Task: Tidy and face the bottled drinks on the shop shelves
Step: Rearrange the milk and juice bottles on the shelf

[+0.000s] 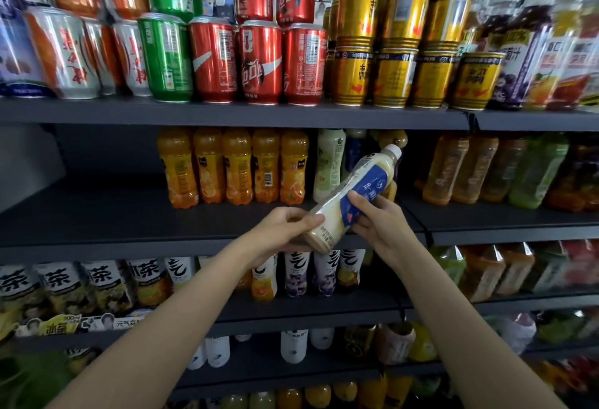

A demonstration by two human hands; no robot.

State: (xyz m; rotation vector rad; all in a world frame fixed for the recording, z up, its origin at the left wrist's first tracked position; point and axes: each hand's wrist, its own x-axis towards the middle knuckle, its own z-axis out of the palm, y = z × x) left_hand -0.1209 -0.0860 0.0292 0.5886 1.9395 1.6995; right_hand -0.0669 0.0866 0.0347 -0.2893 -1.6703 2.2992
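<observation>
tilted bottle, fingers curled round it

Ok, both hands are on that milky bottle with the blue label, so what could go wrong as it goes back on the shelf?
1. The milky bottle is tilted, cap up and to the right, held by the left hand near its base and the right hand at the label; swinging it upright could knock the pale green bottle just behind.
2. The orange juice bottles stand packed closely; one bump might topple several.
</observation>
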